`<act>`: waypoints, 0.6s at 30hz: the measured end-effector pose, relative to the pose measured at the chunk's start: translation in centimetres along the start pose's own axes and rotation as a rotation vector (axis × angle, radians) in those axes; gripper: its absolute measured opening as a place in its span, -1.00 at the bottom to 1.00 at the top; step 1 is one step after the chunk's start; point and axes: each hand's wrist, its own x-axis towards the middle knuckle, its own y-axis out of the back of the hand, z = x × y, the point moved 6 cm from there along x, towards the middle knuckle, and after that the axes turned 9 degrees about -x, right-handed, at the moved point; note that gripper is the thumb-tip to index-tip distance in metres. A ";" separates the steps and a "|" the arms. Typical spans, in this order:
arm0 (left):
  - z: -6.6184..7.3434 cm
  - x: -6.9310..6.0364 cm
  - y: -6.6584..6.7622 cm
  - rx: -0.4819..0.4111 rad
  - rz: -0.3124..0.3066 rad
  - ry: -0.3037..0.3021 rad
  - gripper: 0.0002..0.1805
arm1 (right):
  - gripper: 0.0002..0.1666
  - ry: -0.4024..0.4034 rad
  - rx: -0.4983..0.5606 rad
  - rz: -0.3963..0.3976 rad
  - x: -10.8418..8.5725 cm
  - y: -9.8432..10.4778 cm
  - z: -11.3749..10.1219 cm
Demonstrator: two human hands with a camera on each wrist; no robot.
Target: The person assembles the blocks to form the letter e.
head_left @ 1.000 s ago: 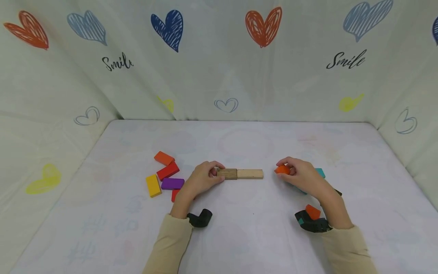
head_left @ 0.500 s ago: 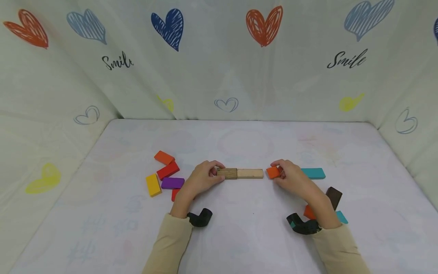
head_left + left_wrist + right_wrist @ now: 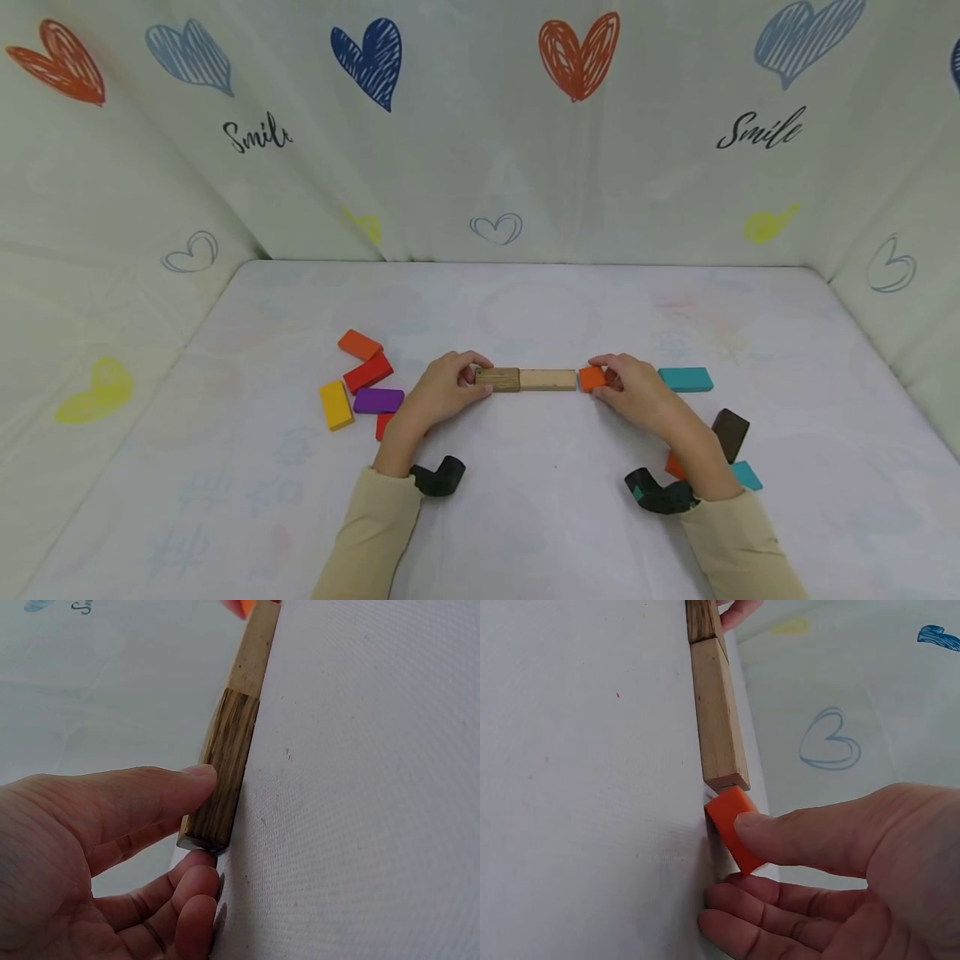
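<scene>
A dark-grained wooden block [image 3: 501,381] and a pale wooden block [image 3: 548,381] lie end to end on the table. My left hand [image 3: 448,388] grips the dark-grained block by its left end; in the left wrist view the thumb lies on its side. An orange block [image 3: 591,379] is pinched between the thumb and fingers of my right hand [image 3: 633,387]. It sits close to the pale block's right end. The right wrist view has this orange block [image 3: 735,829] slightly tilted, with a narrow gap to the pale block [image 3: 718,720].
On the left lie orange [image 3: 360,345], red [image 3: 368,374], yellow [image 3: 336,406] and purple [image 3: 378,402] blocks, plus a part-hidden red one [image 3: 384,426]. To the right are teal [image 3: 686,380] and dark brown [image 3: 731,435] blocks, with another teal [image 3: 746,475] and orange block [image 3: 676,465] partly behind my forearm.
My right hand has moved left with the orange block, up to the pale block's end, uncovering the teal and brown blocks. My left hand has stayed in place.
</scene>
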 end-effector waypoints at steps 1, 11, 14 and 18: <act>0.0 0.0 0.0 0.001 0.000 0.000 -0.70 | -0.55 0.000 -0.004 -0.002 0.0 0.0 -0.1; 0.0 0.0 0.0 0.003 0.000 0.001 -0.71 | -0.57 0.021 -0.040 0.013 0.0 -0.3 -0.3; 0.0 0.0 0.0 0.004 0.000 -0.001 -0.71 | -0.57 0.019 -0.045 0.018 0.0 -0.3 -0.2; 0.1 0.0 0.0 0.008 0.001 -0.006 -0.71 | -0.57 0.011 -0.046 0.017 0.0 -0.4 -0.2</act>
